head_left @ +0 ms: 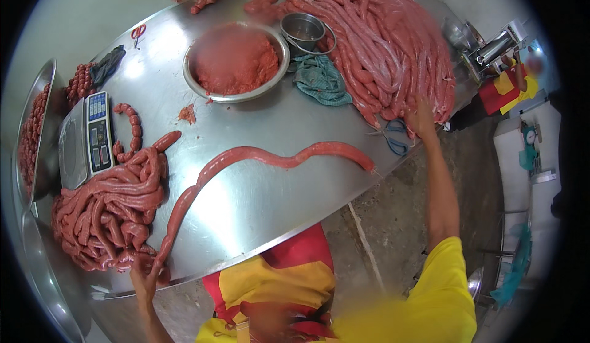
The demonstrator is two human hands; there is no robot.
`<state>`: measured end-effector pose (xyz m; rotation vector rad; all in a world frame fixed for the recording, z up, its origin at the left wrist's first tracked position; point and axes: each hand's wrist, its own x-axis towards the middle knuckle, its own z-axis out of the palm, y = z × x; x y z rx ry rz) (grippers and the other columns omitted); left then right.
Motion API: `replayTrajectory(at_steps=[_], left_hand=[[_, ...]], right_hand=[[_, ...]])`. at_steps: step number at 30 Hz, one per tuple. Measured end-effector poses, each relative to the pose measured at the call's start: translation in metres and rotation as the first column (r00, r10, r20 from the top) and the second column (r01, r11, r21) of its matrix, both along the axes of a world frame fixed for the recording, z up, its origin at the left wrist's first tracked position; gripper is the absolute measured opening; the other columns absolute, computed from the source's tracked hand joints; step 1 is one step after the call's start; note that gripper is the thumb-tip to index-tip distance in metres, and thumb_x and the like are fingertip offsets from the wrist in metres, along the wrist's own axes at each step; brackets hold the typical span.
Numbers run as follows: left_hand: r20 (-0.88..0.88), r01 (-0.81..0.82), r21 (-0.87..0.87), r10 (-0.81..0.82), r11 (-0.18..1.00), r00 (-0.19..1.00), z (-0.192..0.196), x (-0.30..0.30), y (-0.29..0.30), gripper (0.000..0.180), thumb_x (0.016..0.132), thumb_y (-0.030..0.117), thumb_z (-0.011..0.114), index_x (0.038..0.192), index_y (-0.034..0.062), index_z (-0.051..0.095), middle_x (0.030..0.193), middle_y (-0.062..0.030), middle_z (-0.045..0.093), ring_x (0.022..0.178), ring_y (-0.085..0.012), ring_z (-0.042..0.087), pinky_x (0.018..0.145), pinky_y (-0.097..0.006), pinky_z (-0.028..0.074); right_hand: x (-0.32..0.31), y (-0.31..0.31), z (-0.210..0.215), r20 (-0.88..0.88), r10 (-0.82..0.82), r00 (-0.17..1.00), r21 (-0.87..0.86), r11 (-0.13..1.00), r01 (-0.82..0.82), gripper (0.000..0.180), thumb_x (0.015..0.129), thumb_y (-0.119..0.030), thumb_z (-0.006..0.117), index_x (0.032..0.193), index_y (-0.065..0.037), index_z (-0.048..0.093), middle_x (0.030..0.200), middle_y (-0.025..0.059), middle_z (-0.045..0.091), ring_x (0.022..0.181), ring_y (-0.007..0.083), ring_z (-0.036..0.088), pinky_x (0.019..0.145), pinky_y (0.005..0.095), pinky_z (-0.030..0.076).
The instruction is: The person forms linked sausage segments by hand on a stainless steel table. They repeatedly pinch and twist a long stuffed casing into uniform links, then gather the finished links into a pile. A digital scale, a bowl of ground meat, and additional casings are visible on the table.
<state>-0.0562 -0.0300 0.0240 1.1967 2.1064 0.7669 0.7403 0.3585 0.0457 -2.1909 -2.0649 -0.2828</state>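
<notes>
At lower left of the frame, we observe the left hand point(144, 272) closed around the long sausage point(246, 153), which curves across the center. At right, the right hand point(421, 120) touches the sausage pile point(387, 48); we cannot tell its grip.

One bowl point(236, 99) stands on one desk point(276, 125). Left of it: one scale point(97, 134), one red-handled scissors point(137, 33), one dark cloth point(107, 66), two metal basins point(43, 263), one left hand point(144, 270), one low sausage heap point(110, 205). Right of it: one pot point(292, 35), one blue-green cloth point(321, 80), one blue-handled scissors point(396, 146), one right hand point(421, 119), one large sausage heap point(381, 42). Nearer the wearer than it: one long sausage point(243, 153).
</notes>
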Motion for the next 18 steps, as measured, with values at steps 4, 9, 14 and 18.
replayTrajectory(at_steps=[4, 9, 14, 18], left_hand=[[-0.316, 0.097, 0.269, -0.007, 0.958, 0.949, -0.015, 0.041, 0.039, 0.029, 0.088, 0.008, 0.082, 0.112, -0.0025, 0.069, 0.099, -0.0098, 0.07, 0.092, -0.0201, 0.067, 0.081, -0.033, 0.053], [0.464, 0.136, 0.37, -0.309, 0.919, 0.83, -0.006, 0.163, 0.108, 0.023, 0.099, 0.006, 0.072, 0.121, -0.0023, 0.071, 0.113, -0.0084, 0.074, 0.105, -0.0164, 0.07, 0.098, -0.03, 0.055], [0.852, -0.008, 0.346, -0.311, 0.938, 0.422, 0.017, 0.228, 0.115, 0.035, 0.103, 0.003, 0.067, 0.136, -0.0041, 0.061, 0.13, -0.0131, 0.07, 0.118, -0.0194, 0.069, 0.101, -0.031, 0.057], [0.892, -0.119, 0.267, -0.199, 0.956, 0.406, 0.026, 0.224, 0.102, 0.032, 0.103, 0.002, 0.066, 0.133, -0.0048, 0.062, 0.126, -0.0166, 0.071, 0.113, -0.0179, 0.07, 0.09, -0.027, 0.06]], right_hand=[[-0.102, -0.091, -0.002, -0.979, -0.165, -0.117, -0.169, 0.985, 0.026, 0.055, 0.106, -0.047, 0.062, 0.145, -0.01, 0.057, 0.141, 0.0198, 0.06, 0.1, 0.0305, 0.072, 0.08, 0.0383, 0.058], [-0.283, -0.203, -0.028, -0.418, -0.298, -0.858, 0.184, 0.897, -0.401, 0.091, 0.101, -0.074, 0.042, 0.166, -0.015, 0.022, 0.154, 0.0251, 0.05, 0.1, 0.0406, 0.072, 0.067, 0.0461, 0.062], [-0.39, -0.259, -0.035, -0.302, -0.475, -0.826, 0.211, 0.812, -0.544, 0.099, 0.097, -0.08, 0.041, 0.17, -0.019, 0.01, 0.159, 0.0249, 0.045, 0.102, 0.0444, 0.071, 0.066, 0.0495, 0.063], [-0.419, -0.275, -0.028, -0.256, -0.498, -0.829, 0.215, 0.806, -0.551, 0.097, 0.099, -0.079, 0.037, 0.17, -0.02, 0.008, 0.159, 0.0224, 0.043, 0.105, 0.0434, 0.07, 0.069, 0.0485, 0.065]])
